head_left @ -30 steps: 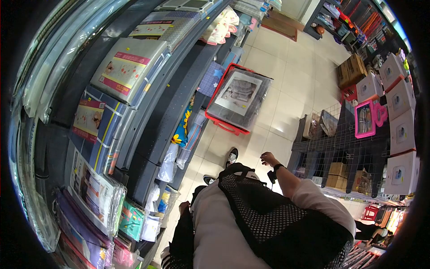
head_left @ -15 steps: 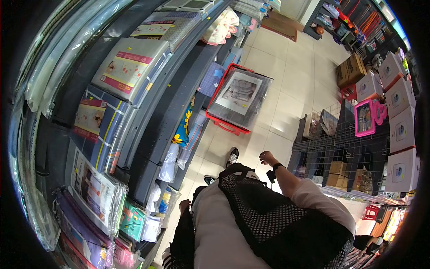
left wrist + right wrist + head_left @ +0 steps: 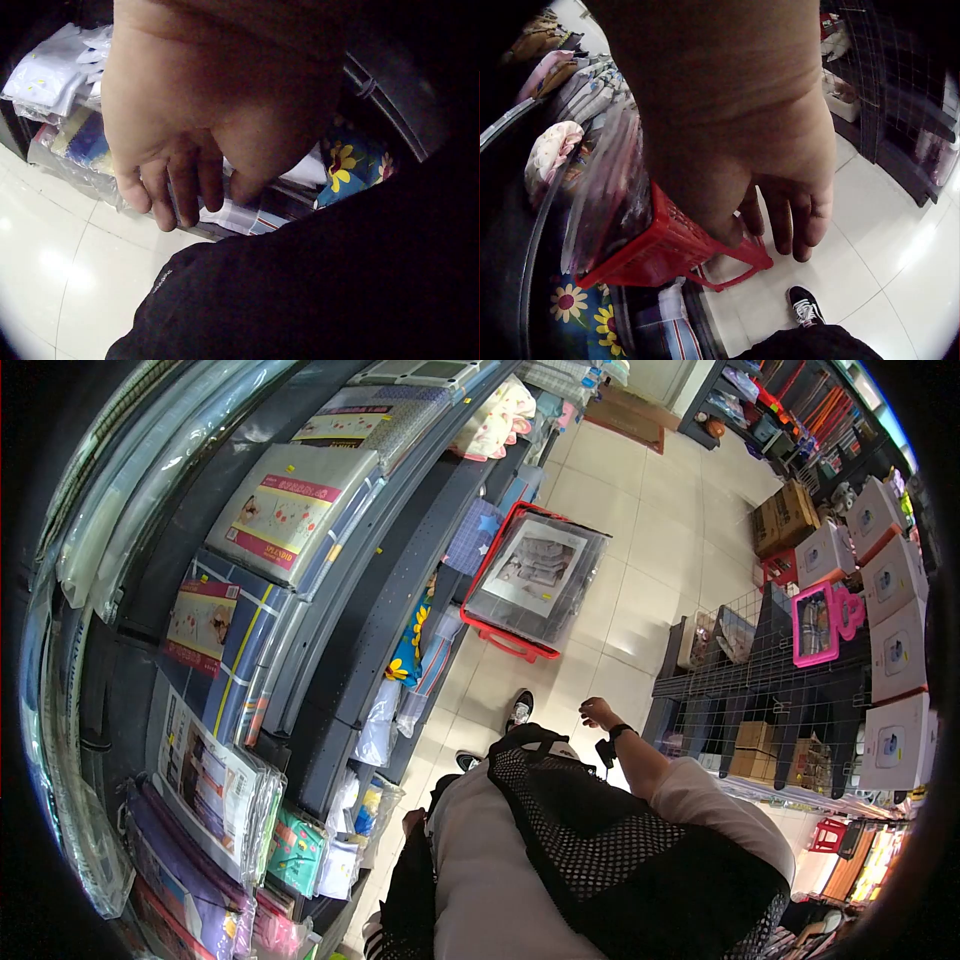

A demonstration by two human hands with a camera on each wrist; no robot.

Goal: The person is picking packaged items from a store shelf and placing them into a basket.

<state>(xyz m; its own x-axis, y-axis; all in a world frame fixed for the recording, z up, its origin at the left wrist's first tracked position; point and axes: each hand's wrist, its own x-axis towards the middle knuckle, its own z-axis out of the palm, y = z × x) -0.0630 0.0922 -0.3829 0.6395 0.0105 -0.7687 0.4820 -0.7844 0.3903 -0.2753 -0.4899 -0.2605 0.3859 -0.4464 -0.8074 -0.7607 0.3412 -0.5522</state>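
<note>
Left wrist — left hand point(image 3: 199, 112), fingers point(image 3: 160, 196) loose, half-hidden in head view

Wrist views dim, hands point(image 3: 199, 124) shadowed; floor point(image 3: 82, 277) glaring; head view edge-warped.

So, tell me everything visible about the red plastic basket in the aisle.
The red plastic basket is rectangular, its walls perforated, with a red handle loop jutting from one end. Flat, clear-wrapped packs fill it and rise past the rim. It seems to stand upright on the pale tiled floor beside the dark grey shelving; whether they touch is unclear. The bare right hand is clear of it.
</note>
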